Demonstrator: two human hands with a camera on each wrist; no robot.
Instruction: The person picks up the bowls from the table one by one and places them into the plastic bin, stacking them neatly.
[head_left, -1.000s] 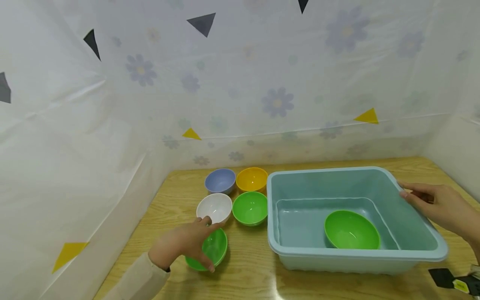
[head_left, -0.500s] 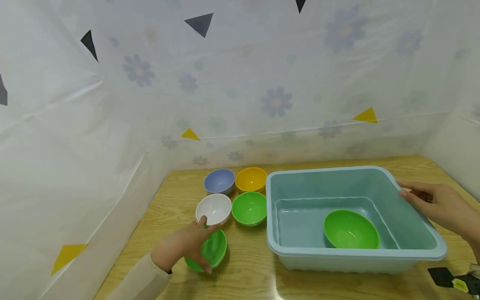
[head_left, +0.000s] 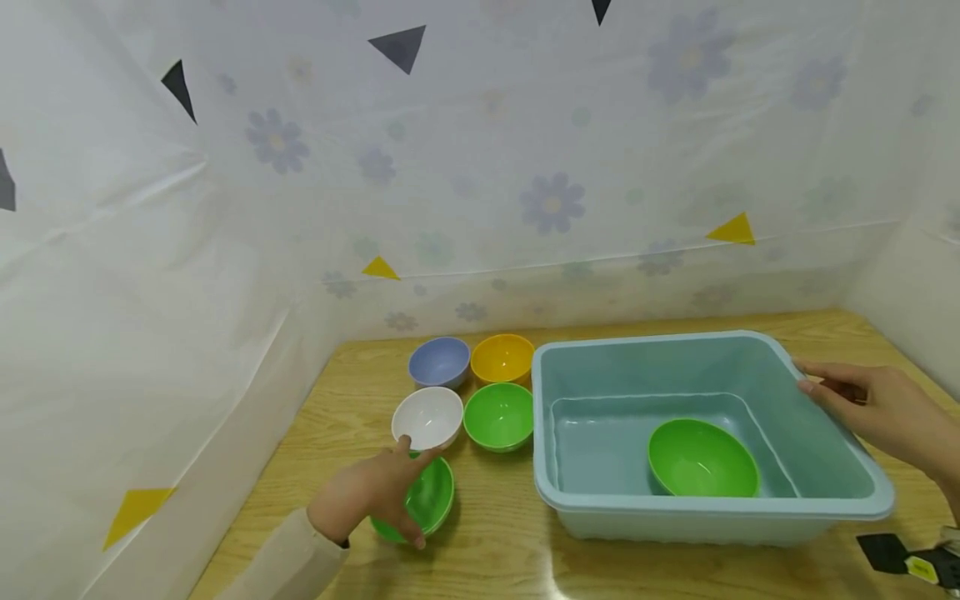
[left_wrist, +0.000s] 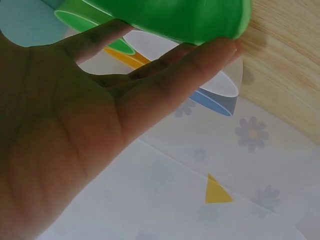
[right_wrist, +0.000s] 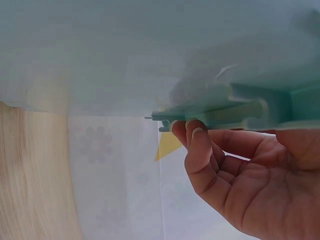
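A wooden bench [head_left: 675, 575] carries a large pale blue-green plastic tub [head_left: 825, 487] on its right half, with a bright green plastic bowl [head_left: 702, 460] lying inside it toward the near side. The right hand [head_left: 873, 407] holds the tub's right rim, its fingers [right_wrist: 200, 145] curled under the lip in the right wrist view. Left of the tub stands a cluster of small plastic bowls: a blue-grey one [head_left: 439, 361] and a yellow one [head_left: 502, 357] at the far side, a white one [head_left: 427, 417] and a green one [head_left: 498, 415] nearer. Nearest on the left sits another green plastic bowl [head_left: 429, 500], just beside the white one. The left hand [head_left: 371, 493] grips this nearest bowl, fingers [left_wrist: 190, 70] spread narrowly around its outer wall and rim.
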